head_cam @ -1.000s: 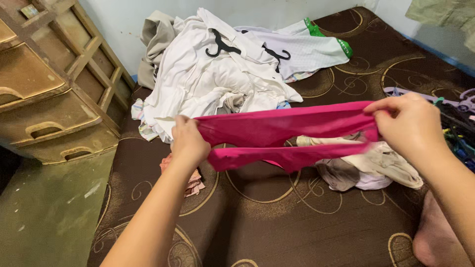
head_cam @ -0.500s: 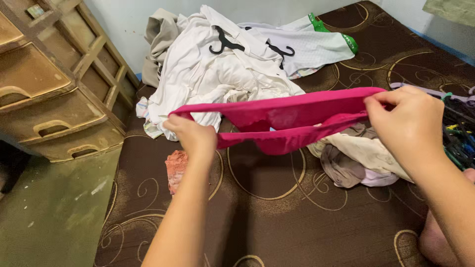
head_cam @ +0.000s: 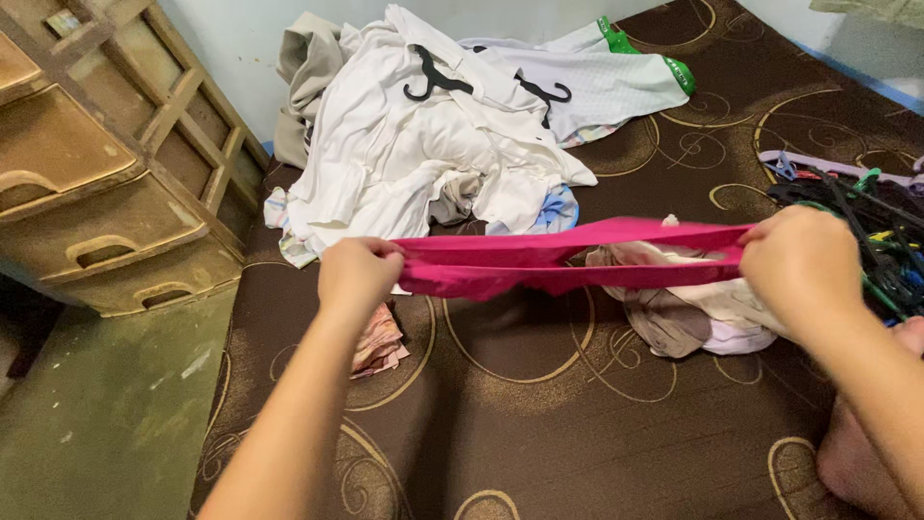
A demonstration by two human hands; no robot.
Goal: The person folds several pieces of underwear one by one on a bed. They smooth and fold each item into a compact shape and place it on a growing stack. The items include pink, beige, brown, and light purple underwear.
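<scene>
Pink garment (head_cam: 568,262) stretched between two hands above the brown mattress (head_cam: 577,424).

From left to right: the left hand (head_cam: 356,274) is closed on one end of it, near the mattress's left edge; a beige clothes heap (head_cam: 688,303) lies under its right part; the right hand (head_cam: 799,260) is closed on the other end. A white laundry pile (head_cam: 423,144) sits at the far edge.

head cam: on my head | tilted down and forward over the brown mattress (head_cam: 577,424) | near, my forearms enter bottom edge | single view
</scene>
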